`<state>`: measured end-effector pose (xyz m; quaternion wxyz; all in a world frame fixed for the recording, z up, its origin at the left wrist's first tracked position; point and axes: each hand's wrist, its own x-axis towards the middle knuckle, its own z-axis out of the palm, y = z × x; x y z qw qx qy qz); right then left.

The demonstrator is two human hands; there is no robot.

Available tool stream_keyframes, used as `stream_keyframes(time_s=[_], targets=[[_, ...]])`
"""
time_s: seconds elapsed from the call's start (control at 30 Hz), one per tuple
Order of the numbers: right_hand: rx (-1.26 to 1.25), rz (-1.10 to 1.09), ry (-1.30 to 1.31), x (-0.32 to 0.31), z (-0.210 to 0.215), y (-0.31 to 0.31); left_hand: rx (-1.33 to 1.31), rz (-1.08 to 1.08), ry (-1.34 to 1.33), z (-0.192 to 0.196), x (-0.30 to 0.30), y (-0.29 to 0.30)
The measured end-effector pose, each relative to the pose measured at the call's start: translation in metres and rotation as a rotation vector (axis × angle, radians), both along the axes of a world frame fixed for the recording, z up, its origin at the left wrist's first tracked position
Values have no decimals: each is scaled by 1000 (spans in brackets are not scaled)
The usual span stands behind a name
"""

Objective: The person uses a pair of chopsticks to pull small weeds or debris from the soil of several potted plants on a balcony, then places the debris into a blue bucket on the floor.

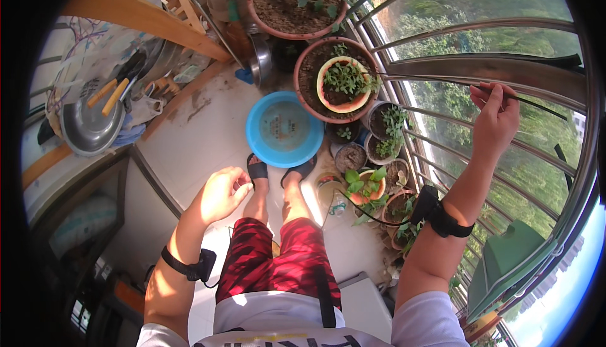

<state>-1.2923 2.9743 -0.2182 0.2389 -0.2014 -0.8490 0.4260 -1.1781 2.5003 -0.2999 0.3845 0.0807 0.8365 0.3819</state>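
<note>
Curved metal railing (480, 69) sweeping across the upper right of the frame, greenery beyond. Two large terracotta pots (297, 0) of soil at top centre, the lower one holding a smaller yellow pot (343, 85) with seedlings. Round blue basin (284, 129) at centre, just above two sandalled feet. Metal pan (85, 129) with yellow-handled tools at upper left. Cluster of small potted plants (369, 183) right of centre, beside the railing. Right hand (495, 116) raised at upper right, fingers pinched on a thin dark stick (536, 104) lying along the railing bars. Left hand (221, 192) at lower centre-left, fingers loosely curled, grasping nothing, hovering beside the knee.
</note>
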Motion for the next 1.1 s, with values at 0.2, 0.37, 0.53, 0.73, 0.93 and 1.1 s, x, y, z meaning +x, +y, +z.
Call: stream_keyframes(time_s=[0.2,0.37,0.53,0.73,0.93,1.1], targets=[[-81,22,-71,-10,-38,5,-7,4,-18,0,-1,-1],[-220,98,-210,-29,-83,-14,-14,-4,-22,-1,-1,3],[-15,133,-73,-40,-80,-8,-15,-1,-19,1,-3,4],[-123,116,-118,-47,-93,-11,-30,-2,-43,1,-4,4],[-77,86,-139,-46,-104,-11,-34,6,-29,-2,-4,4],[-241,42,-174,-64,-124,-31,-46,-35,-11,1,-8,14]])
